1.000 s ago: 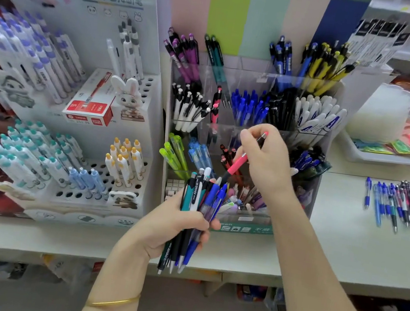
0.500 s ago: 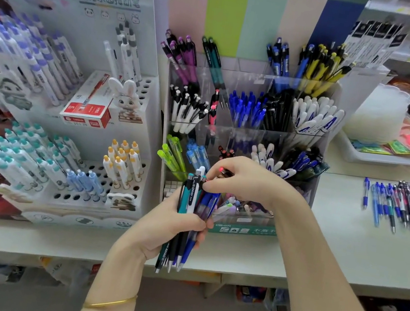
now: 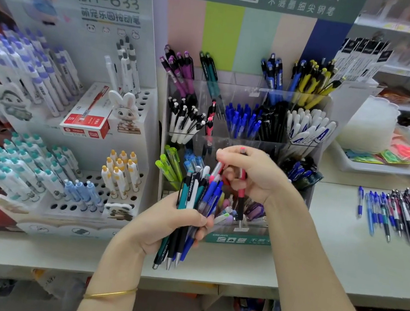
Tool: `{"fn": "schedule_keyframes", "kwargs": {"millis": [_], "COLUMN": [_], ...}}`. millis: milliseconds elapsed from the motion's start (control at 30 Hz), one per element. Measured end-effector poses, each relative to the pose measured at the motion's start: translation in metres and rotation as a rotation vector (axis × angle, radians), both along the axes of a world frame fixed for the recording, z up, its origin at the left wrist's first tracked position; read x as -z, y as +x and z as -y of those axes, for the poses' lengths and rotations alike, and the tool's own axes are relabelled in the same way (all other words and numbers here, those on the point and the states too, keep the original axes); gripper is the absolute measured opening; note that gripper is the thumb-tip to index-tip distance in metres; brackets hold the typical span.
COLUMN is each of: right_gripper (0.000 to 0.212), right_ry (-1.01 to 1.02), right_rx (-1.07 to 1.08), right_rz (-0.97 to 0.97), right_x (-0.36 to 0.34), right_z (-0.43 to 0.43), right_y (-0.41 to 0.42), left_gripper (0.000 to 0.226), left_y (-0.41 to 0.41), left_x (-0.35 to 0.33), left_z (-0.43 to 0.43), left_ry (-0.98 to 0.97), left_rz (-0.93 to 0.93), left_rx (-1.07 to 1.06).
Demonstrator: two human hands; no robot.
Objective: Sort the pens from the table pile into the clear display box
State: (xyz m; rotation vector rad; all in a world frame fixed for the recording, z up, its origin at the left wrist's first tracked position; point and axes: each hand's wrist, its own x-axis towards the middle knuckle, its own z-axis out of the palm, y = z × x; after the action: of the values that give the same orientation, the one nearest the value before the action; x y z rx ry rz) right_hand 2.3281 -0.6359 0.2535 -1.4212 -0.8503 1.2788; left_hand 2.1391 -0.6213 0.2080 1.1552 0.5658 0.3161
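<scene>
Seen from the head camera, the left hand point(image 3: 168, 230) gripped a bundle of pens point(image 3: 191, 193) before the clear display box point(image 3: 244, 90), while the right hand point(image 3: 254, 176) pinched one red pen point(image 3: 241, 195) upright, tip down. The pens looked light, stiff and slick, so were best taken mid-barrel. The pile point(image 3: 403, 211) lay on the table point(image 3: 331, 243).

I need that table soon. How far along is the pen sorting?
The clear display box already holds many pens in its compartments. The left hand grips a mixed bundle; the right hand holds a pink-red pen over it. A pile remains on the table.
</scene>
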Motion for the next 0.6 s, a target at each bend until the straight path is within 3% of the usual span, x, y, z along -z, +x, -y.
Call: {"fn": "schedule_keyframes", "kwargs": {"millis": [100, 200, 300, 433, 533, 600], "right_gripper": [0.007, 0.009, 0.014, 0.011, 0.006, 0.014], "right_ry": [0.194, 0.518, 0.711, 0.618, 0.468, 0.397], "right_rx": [0.245, 0.505, 0.582, 0.523, 0.382, 0.332], "right_rz": [0.097, 0.244, 0.456, 0.74, 0.851, 0.913], "right_x": [-0.012, -0.028, -0.039, -0.039, -0.032, -0.03], "right_z": [-0.004, -0.013, -0.029, -0.055, -0.073, -0.078], "right_y": [0.003, 0.002, -0.004, -0.014, -0.016, -0.016], "left_gripper": [0.033, 0.024, 0.022, 0.017, 0.015, 0.016], "left_y": [-0.002, 0.001, 0.006, 0.01, 0.009, 0.006], "left_x": [0.002, 0.001, -0.004, -0.01, -0.011, -0.012], "left_z": [-0.003, -0.005, -0.007, -0.009, -0.012, -0.013], "left_ry": [-0.039, -0.099, -0.155, -0.184, -0.191, -0.18], "left_rz": [0.012, 0.039, 0.1, 0.161, 0.167, 0.154], "left_rx": [-0.03, -0.108, -0.182, -0.241, -0.26, -0.262]}}
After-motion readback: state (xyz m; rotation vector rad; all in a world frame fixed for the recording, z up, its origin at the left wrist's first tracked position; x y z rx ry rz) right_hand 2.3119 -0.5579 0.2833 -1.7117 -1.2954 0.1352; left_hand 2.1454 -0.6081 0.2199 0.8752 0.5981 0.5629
